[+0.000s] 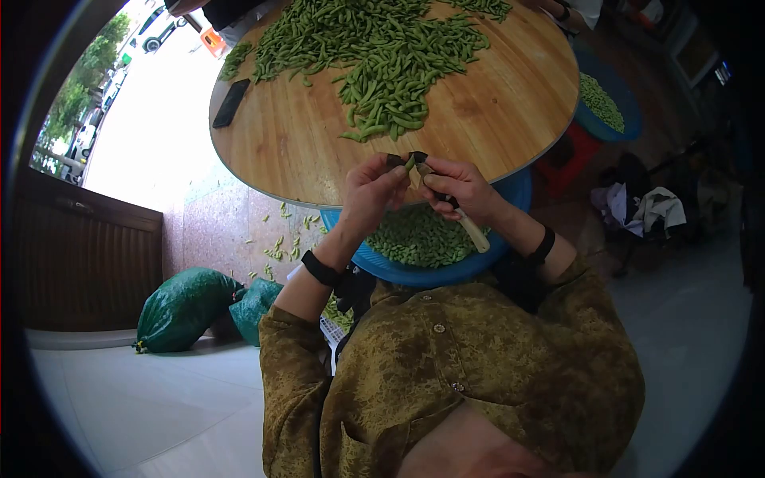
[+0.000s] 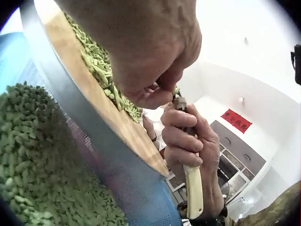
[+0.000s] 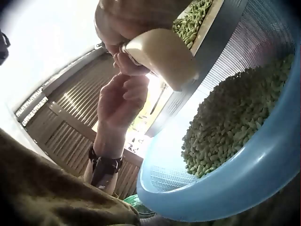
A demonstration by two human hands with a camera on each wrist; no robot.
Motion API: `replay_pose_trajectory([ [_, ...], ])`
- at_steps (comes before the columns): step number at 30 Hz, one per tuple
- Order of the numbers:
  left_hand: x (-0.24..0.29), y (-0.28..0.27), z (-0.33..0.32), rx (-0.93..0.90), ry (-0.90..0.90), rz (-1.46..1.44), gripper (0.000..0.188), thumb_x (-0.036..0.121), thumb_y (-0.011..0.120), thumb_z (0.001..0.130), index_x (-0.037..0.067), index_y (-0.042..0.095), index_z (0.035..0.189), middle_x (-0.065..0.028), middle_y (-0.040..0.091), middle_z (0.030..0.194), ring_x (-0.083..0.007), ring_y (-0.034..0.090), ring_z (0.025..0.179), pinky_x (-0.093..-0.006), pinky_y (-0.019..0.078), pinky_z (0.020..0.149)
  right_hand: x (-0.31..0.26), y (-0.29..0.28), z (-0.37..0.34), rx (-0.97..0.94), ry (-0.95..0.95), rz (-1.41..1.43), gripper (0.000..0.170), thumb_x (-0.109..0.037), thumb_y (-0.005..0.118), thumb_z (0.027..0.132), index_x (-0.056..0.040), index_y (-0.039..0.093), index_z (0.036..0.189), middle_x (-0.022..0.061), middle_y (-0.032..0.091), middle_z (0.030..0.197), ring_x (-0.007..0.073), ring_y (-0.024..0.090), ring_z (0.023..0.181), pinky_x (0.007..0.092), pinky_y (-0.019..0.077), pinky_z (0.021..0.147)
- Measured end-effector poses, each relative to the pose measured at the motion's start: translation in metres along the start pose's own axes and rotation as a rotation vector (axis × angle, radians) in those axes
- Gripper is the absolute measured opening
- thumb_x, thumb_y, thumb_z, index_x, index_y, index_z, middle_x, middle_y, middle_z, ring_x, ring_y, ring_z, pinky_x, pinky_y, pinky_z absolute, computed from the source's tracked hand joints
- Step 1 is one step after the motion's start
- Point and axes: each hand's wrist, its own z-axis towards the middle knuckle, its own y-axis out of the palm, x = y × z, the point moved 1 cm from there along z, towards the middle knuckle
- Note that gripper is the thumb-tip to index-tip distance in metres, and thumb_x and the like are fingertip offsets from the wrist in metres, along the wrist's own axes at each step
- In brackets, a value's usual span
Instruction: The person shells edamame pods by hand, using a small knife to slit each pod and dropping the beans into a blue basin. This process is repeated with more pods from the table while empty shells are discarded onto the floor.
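In the head view both hands meet at the near edge of the round wooden table [image 1: 510,103]. The left hand [image 1: 373,190] pinches a green pod [image 1: 410,163] between thumb and finger. The right hand [image 1: 462,191] grips a tool with a pale handle [image 1: 474,233], its fingers curled round it and its tip against the pod. In the left wrist view the right hand [image 2: 190,141] holds the pale handle [image 2: 194,193] beside the left hand [image 2: 150,61]. Below the hands, a blue basket [image 3: 211,205] holds many shelled beans [image 3: 221,122]. The left hand [image 3: 120,103] is partly covered in the right wrist view.
A large heap of pods [image 1: 374,48] lies on the table, with a dark flat object [image 1: 231,103] at its left. Green sacks [image 1: 187,307] stand on the floor at left, near scattered pods. Another blue basin [image 1: 629,111] with beans sits at right. Other people are partly visible beyond.
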Motion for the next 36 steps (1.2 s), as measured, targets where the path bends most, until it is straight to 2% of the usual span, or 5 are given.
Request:
replay_pose_trajectory([
  [11, -0.013, -0.005, 0.007, -0.351, -0.312, -0.74, 0.02, 0.009, 0.058, 0.091, 0.003, 0.058, 0.111, -0.0034, 0.058, 0.079, -0.0104, 0.05, 0.059, -0.0211, 0.039, 0.051, -0.002, -0.009, -0.004, -0.057, 0.051, 0.189, 0.021, -0.015, 0.047, 0.098, -0.0063, 0.056, 0.114, 0.0005, 0.052, 0.076, 0.0032, 0.042, 0.05, 0.0163, 0.0327, 0.038],
  [16, -0.001, 0.005, 0.0, 0.012, 0.249, 0.459, 0.019, 0.004, 0.069, 0.082, 0.003, 0.06, 0.099, 0.0, 0.059, 0.074, -0.0054, 0.052, 0.061, -0.0198, 0.0388, 0.049, -0.003, -0.008, -0.006, -0.063, 0.105, 0.275, 0.032, -0.015, 0.046, 0.098, -0.0091, 0.05, 0.13, 0.0015, 0.053, 0.081, 0.0036, 0.041, 0.051, 0.0157, 0.0326, 0.038],
  [19, 0.009, 0.006, -0.005, 0.088, 0.445, 0.814, 0.017, 0.003, 0.074, 0.077, 0.001, 0.062, 0.088, 0.001, 0.06, 0.067, -0.0043, 0.052, 0.057, -0.0195, 0.0392, 0.048, -0.004, -0.008, -0.004, -0.093, 0.144, 0.32, 0.036, -0.015, 0.046, 0.098, -0.0103, 0.047, 0.134, 0.0012, 0.052, 0.081, 0.0036, 0.041, 0.051, 0.0153, 0.0323, 0.038],
  [25, 0.03, 0.009, -0.008, 0.026, 0.111, 0.421, 0.016, 0.013, 0.071, 0.083, 0.001, 0.063, 0.076, 0.0007, 0.059, 0.061, -0.0053, 0.052, 0.051, -0.0212, 0.0388, 0.046, -0.007, -0.005, -0.004, -0.152, 0.138, 0.392, 0.038, -0.015, 0.046, 0.099, -0.0102, 0.044, 0.136, 0.0012, 0.052, 0.081, 0.0037, 0.04, 0.051, 0.0152, 0.0324, 0.038],
  [36, 0.011, 0.009, 0.004, -0.014, -0.024, 0.072, 0.021, 0.019, 0.06, 0.091, 0.001, 0.065, 0.082, -0.0028, 0.062, 0.064, -0.0053, 0.051, 0.048, -0.019, 0.0353, 0.041, -0.007, -0.002, -0.01, 0.064, 0.071, 0.154, 0.015, -0.013, 0.049, 0.096, -0.0036, 0.056, 0.106, 0.0029, 0.056, 0.08, 0.0037, 0.045, 0.051, 0.0167, 0.035, 0.037],
])
